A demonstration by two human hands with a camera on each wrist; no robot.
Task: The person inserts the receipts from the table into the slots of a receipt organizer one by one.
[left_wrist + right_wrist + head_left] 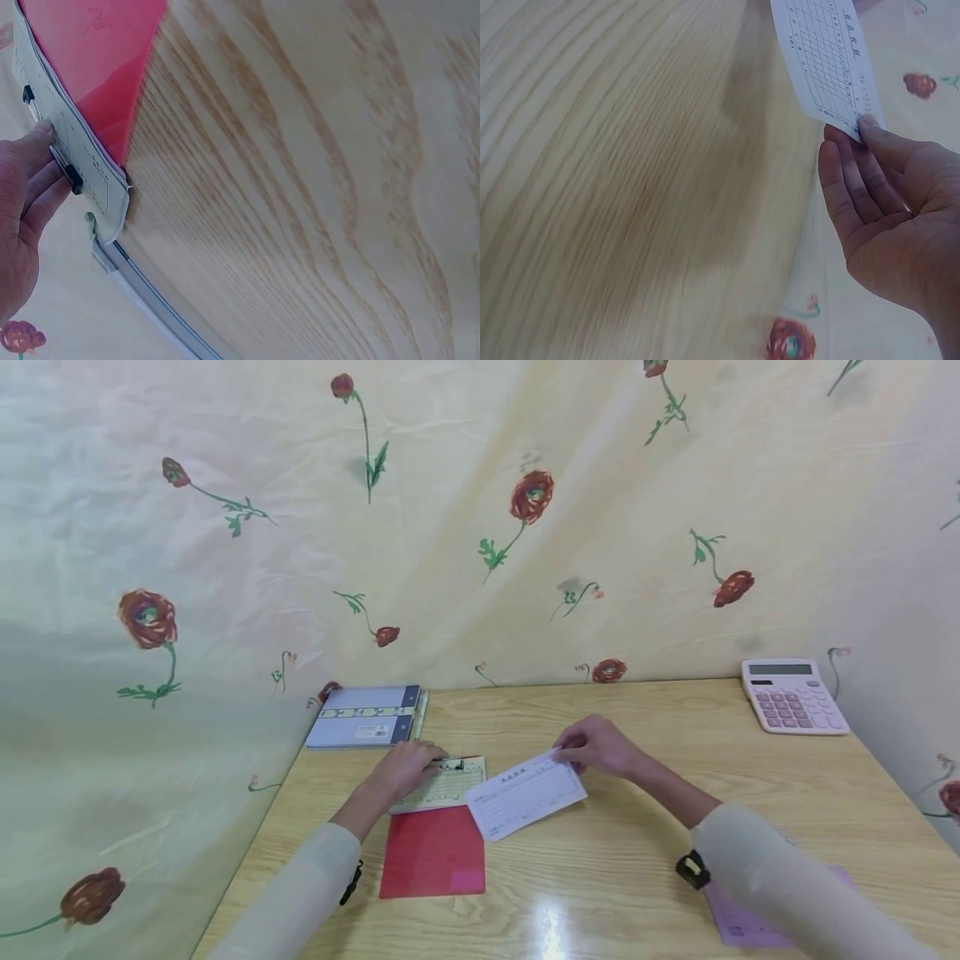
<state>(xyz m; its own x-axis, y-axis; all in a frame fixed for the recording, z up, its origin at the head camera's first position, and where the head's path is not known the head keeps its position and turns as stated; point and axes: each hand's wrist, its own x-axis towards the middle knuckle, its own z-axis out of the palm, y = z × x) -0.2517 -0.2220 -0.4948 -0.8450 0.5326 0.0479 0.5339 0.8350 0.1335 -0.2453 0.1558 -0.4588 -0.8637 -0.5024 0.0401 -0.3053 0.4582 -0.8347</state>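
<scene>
My right hand (596, 745) pinches the far corner of a white printed form (525, 793), thumb on top and fingers beneath, and holds it just over the wooden table (645, 860); the same form (821, 64) and hand (885, 199) show in the right wrist view. My left hand (408, 766) rests with straight fingers on the top edge of a cream gridded pad (442, 785) held by black clips (73, 178). That pad (71, 139) lies over a red sheet (433, 852), and my left hand's fingertips (34, 146) touch its edge.
A blue-covered notebook (366, 717) lies at the table's back left beside the flowered cloth (450, 527). A pink calculator (793, 695) sits at the back right. A purple paper (750, 922) lies under my right forearm near the front edge.
</scene>
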